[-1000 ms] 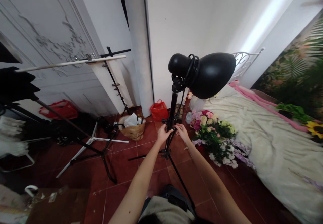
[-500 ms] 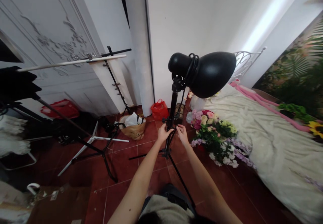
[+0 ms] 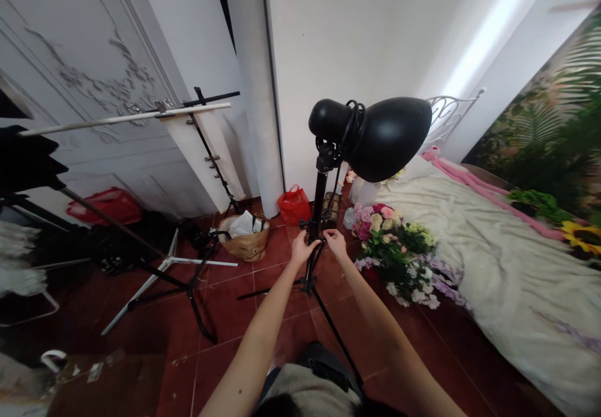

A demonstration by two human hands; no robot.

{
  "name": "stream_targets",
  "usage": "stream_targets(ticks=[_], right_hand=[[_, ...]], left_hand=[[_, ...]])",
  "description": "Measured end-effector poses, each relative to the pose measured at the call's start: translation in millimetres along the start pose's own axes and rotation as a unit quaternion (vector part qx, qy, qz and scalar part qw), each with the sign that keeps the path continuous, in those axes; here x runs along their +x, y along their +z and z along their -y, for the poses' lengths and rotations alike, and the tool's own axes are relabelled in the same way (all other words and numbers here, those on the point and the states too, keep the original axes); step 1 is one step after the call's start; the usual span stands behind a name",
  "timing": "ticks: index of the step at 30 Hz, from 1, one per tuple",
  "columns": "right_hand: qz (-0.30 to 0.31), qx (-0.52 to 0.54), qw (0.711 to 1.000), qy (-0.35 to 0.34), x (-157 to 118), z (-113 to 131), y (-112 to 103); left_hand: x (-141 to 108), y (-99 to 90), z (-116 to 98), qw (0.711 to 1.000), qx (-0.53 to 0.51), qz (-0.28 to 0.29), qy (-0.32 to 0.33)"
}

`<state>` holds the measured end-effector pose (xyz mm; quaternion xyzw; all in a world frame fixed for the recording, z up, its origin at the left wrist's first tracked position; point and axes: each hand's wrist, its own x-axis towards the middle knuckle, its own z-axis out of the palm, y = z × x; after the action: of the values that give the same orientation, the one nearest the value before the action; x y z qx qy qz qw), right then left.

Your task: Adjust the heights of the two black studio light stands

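Straight ahead stands a black light stand (image 3: 320, 198) on spread legs. It carries a black studio lamp (image 3: 392, 138) with a rounded shade and a cable coiled round its neck. My left hand (image 3: 303, 248) closes round the stand's pole from the left, thumb across the front near a collar. On the other side, my right hand (image 3: 335, 243) pinches at a small dark part of the stand, probably its knob. The fingers hide most of that part.
Artificial flowers (image 3: 399, 248) lie right of the stand, beside a bed with a cream cover (image 3: 498, 267). A red bag (image 3: 294, 205) and a woven basket (image 3: 246, 245) sit behind. More stands (image 3: 188, 285) are at left, a cardboard box (image 3: 113, 379) lower left.
The view has shifted slightly, so the lamp and room appear a little further left. Both hands stay at the same part of the stand.
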<state>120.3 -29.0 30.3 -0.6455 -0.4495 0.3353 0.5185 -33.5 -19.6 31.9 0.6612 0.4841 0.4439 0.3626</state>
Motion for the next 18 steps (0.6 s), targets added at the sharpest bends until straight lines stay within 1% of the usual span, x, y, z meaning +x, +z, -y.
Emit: stream_targets(ticks=[2, 4, 7, 9, 11, 13, 15, 17, 18], right_hand=[[0.010, -0.023, 0.999, -0.043, -9, -5, -5], [0.036, -0.050, 0.993, -0.097, -19, -9, -13], [0.089, -0.112, 0.977, -0.160, -27, -10, -28], [0.103, -0.175, 0.961, -0.185, -25, -6, -35], [0.095, -0.242, 0.945, -0.200, -20, 1, -37], [0.092, -0.294, 0.927, -0.215, -12, 8, -34], [0.106, -0.330, 0.911, -0.224, -6, 14, -29], [0.124, -0.345, 0.905, -0.216, 2, 17, -25], [0.131, -0.337, 0.910, -0.201, 6, 18, -24]], left_hand=[[0, 0.1, 0, 1.000, 0.000, 0.000, 0.002], [-1, 0.0, 0, 1.000, 0.000, -0.003, 0.010], [-1, -0.8, -2, 1.000, -0.001, -0.003, 0.014], [-2, -1.3, -2, 1.000, -0.001, 0.000, 0.013], [-2, -1.0, -2, 1.000, 0.007, -0.004, 0.008], [-1, 0.1, 0, 1.000, 0.011, -0.006, 0.000], [0, 1.3, 2, 1.000, 0.006, -0.004, -0.007], [0, 1.9, 3, 1.000, -0.001, -0.004, -0.011], [0, 1.9, 4, 1.000, -0.002, -0.002, -0.010]])
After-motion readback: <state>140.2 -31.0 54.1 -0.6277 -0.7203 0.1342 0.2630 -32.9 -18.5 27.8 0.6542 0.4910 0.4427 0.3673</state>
